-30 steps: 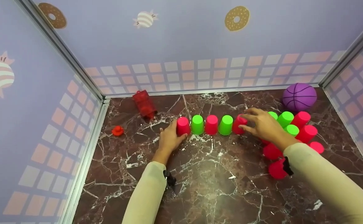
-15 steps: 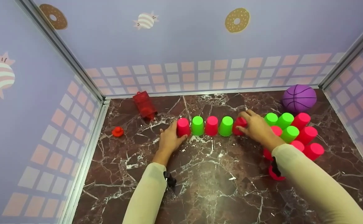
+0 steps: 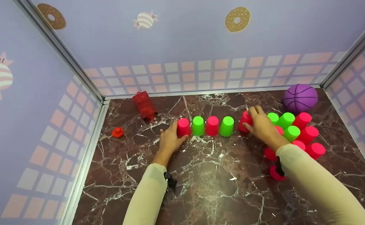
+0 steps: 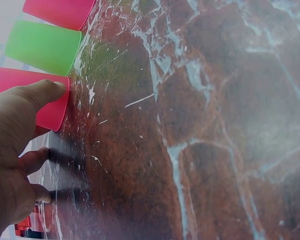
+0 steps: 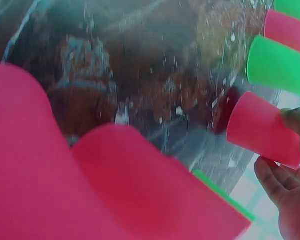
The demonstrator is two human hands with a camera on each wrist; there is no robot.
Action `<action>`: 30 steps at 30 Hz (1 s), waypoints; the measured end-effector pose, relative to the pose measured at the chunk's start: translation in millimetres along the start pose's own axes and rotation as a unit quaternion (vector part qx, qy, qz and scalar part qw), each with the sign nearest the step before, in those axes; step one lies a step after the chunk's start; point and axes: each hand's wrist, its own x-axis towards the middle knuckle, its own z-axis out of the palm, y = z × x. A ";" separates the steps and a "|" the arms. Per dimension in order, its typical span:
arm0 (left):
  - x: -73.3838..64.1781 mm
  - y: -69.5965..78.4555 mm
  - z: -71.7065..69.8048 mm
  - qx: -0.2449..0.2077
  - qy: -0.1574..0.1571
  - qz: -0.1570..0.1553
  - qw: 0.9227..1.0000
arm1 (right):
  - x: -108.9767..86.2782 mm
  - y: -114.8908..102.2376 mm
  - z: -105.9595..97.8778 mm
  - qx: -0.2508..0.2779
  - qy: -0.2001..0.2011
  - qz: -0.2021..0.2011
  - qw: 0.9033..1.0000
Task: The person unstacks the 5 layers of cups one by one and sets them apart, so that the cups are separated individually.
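In the head view, upturned cups stand in a row. My left hand (image 3: pixel 170 141) holds the leftmost pink cup (image 3: pixel 183 127) between thumb and fingers; the left wrist view shows the thumb on this pink cup (image 4: pixel 50 111). To its right come a green cup (image 3: pixel 198 126), a pink cup (image 3: pixel 212 126) and another green cup (image 3: pixel 226 126). Past a small gap, my right hand (image 3: pixel 262 127) grips a pink cup (image 3: pixel 244 122) by its upper part. The right wrist view has that pink cup (image 5: pixel 260 127) with a shadow beside its rim.
Several more pink and green cups (image 3: pixel 292 133) stand close together under and beyond the right forearm. A purple ball (image 3: pixel 300 97) lies in the back right corner. At left are a red see-through container (image 3: pixel 144 104) and a small orange-red object (image 3: pixel 117 132). Walls (image 3: pixel 182 37) enclose the marble-patterned surface.
My right hand has closed round the pink cup at the row's right end and shifted it right and slightly back, opening a gap. The left hand stays on its cup.
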 end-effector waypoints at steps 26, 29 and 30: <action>2.8 -0.6 -1.2 0.006 -0.008 0.002 1.000 | -1.8 -6.9 -12.5 -0.073 0.028 0.030 0.996; 2.0 -1.5 -0.7 0.008 -0.006 0.002 1.000 | -0.3 -19.4 -6.1 -0.078 0.043 0.000 0.996; 1.8 -1.6 -0.3 0.007 -0.005 0.004 1.000 | -0.2 -23.9 -3.7 -0.078 0.043 -0.010 0.996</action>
